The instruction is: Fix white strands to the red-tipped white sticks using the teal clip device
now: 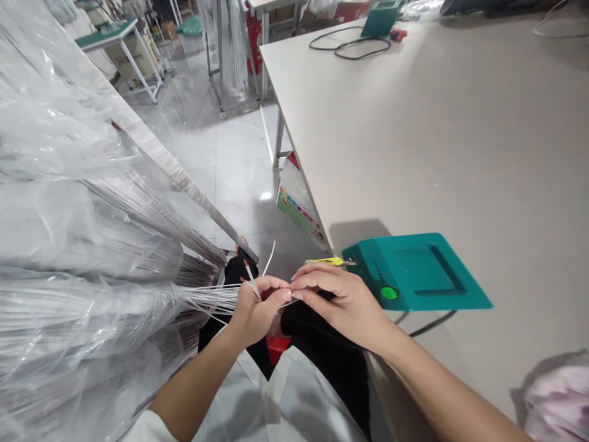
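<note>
My left hand (258, 307) is closed on a few thin white wires (251, 276), some with reddish ends poking up past the knuckles. Fingertip to fingertip with it, my right hand (338, 299) pinches at the same spot, where a wire end seems to lie; the fingers hide most of it. A bundle of white wires (207, 298) runs from the left toward my left hand. Just beyond my right hand sits a teal device (442, 270) with a round green button (389, 293). A yellow-handled tool (327, 261) points at its near side.
Plastic-wrapped wire bundles (92, 307) hang along a rail (184, 178) on my left. The white table (427, 141) stretches away on the right, with another teal device (381, 18) and a black cable (345, 49) at its far end. A printed box (299, 205) stands beneath the table edge.
</note>
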Motion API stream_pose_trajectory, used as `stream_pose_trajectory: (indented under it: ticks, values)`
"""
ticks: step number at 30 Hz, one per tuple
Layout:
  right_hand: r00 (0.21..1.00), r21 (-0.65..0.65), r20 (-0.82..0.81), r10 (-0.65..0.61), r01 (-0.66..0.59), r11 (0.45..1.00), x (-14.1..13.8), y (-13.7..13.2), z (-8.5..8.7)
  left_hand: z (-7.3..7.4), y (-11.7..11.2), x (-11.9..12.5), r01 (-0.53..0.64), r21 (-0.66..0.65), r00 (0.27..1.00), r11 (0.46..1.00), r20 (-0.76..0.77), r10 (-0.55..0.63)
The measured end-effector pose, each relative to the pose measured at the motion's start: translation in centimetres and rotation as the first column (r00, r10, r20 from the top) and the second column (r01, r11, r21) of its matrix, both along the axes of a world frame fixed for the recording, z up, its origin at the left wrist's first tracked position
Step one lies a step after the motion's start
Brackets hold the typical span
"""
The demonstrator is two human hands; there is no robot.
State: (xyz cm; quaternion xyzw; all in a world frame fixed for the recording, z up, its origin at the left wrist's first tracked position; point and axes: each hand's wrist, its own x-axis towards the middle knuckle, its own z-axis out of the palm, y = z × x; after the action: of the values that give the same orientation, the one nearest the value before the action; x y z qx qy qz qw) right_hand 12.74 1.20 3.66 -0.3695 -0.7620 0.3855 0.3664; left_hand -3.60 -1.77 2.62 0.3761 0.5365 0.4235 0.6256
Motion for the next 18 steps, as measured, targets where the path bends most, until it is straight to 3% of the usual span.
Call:
stream_pose_trajectory:
  ticks: [4, 7, 9, 14, 18]
  values:
    - [0.976, -0.217, -0.217, -0.026, -0.023, 0.976, -0.5, -0.2, -0.6, -0.1, 0.0, -0.3, 0.064, -0.052, 0.982, 0.997, 0.183, -0.054]
    - [0.909, -0.411, -0.382, -0.165, -0.007, 0.911, -1.2, -0.7, -1.2, -0.5, -0.1, 0.2, 0.03, -0.135, 0.919, 0.99, 0.394, 0.026]
    - [0.877, -0.476, -0.412, -0.247, 0.024, 0.879, -1.6, -1.1, -1.5, -0.8, -0.2, 0.7, -0.025, -0.173, 0.889, 0.985, 0.446, 0.101]
    - [0.875, -0.326, -0.308, -0.375, 0.273, 0.905, -1.9, -1.5, -2.1, -1.2, -0.5, 1.1, -0.104, -0.14, 0.937, 0.985, 0.318, 0.144]
    - [0.904, -0.105, -0.224, -0.363, 0.348, 0.932, -1.8, -1.7, -2.3, -1.2, -0.7, 1.0, -0.111, -0.067, 0.973, 0.992, 0.196, 0.122]
